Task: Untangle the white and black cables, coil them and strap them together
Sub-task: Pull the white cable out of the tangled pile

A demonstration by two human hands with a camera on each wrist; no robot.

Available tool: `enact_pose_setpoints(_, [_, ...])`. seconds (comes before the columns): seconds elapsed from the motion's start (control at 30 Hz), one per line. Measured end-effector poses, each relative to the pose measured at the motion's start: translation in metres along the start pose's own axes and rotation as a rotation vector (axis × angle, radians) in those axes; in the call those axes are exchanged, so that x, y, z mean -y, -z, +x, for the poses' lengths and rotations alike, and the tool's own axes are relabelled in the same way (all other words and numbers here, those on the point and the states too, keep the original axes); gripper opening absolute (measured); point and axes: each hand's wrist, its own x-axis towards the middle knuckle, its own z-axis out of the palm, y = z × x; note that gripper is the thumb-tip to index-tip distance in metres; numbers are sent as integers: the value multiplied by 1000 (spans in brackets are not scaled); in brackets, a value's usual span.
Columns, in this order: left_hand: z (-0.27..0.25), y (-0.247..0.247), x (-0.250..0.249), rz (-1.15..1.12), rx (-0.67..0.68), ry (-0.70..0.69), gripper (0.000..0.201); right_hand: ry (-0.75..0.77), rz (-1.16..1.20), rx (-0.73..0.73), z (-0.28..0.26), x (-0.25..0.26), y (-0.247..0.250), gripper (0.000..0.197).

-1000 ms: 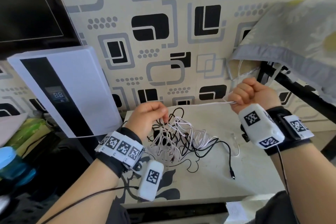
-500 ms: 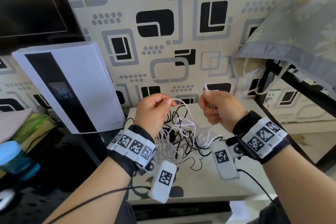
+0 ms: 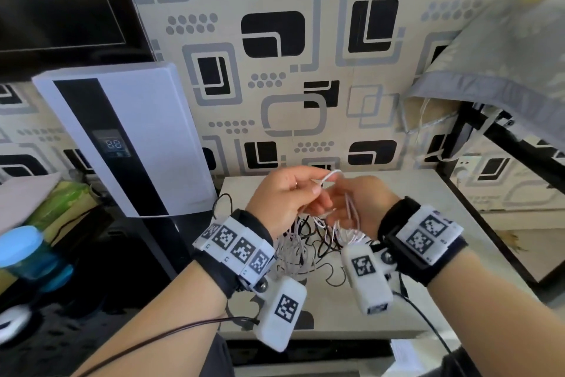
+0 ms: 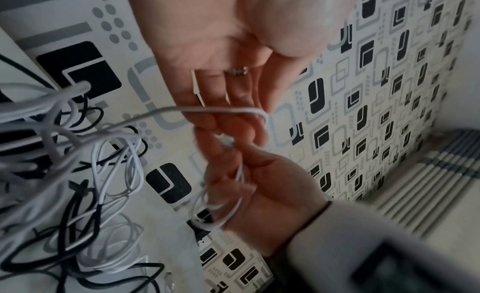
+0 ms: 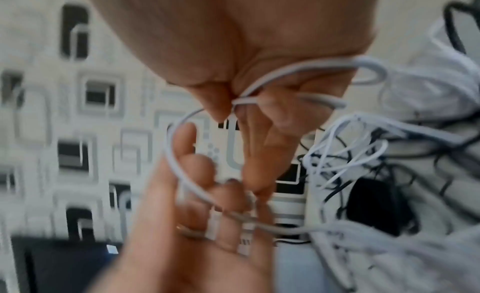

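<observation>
We are holding both hands close together above the table (image 3: 428, 199), our left hand (image 3: 281, 199) pinching a loop of the white cable (image 3: 328, 176), our right hand (image 3: 363, 205) curling round its strands, the black cable (image 3: 321, 242) lying tangled with it below.

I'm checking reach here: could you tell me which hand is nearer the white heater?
Left. The left hand is on the heater's side; the right hand is beyond it, farther away.
</observation>
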Motion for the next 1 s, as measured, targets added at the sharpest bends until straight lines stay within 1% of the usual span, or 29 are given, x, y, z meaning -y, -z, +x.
enact_pose_setpoints(0.07, [-2,-1,1,28,101,9,42,34,338,0,-2,6,5,39])
enact_pose_setpoints(0.13, [-2,-3,3,58,162,47,43,83,563,27,0,7,9,42])
enact_pose_setpoints(0.2, [0,-3,6,93,176,102,37,142,762,32,2,9,13,45])
enact_pose_setpoints(0.27, [2,-1,7,165,173,127,33,207,988,38,0,14,20,49])
enact_pose_setpoints(0.33, [1,2,3,259,161,140,29,249,1157,109,-7,21,33,51])
enact_pose_setpoints(0.37, [2,4,1,305,147,132,26,267,1197,151,-11,25,40,48])
enact_pose_setpoints(0.43, [2,10,-1,363,101,132,21,333,1205,187,-18,30,56,38])
enact_pose_setpoints(0.53, [3,17,-2,278,43,123,9,429,1145,155,-23,34,75,29])
enact_pose_setpoints(0.57, [4,19,-2,235,23,118,11,439,1122,146,-24,34,79,29])
enact_pose_setpoints(0.63, [5,19,-1,160,-21,124,15,434,1098,128,-23,33,83,30])
enact_pose_setpoints(0.73, [6,17,2,136,-63,116,25,415,1075,105,-22,33,81,31])
enact_pose_setpoints(0.8, [6,16,2,53,-128,111,28,408,1041,147,-22,34,77,31])
enact_pose_setpoints(0.87, [6,16,0,-48,-187,136,27,405,990,183,-23,34,74,31])
enact_pose_setpoints(0.93, [6,16,0,-43,-230,151,26,399,928,185,-25,36,73,28])
enact_pose_setpoints(1.0, [8,17,3,30,-299,129,25,382,896,213,-25,35,73,22])
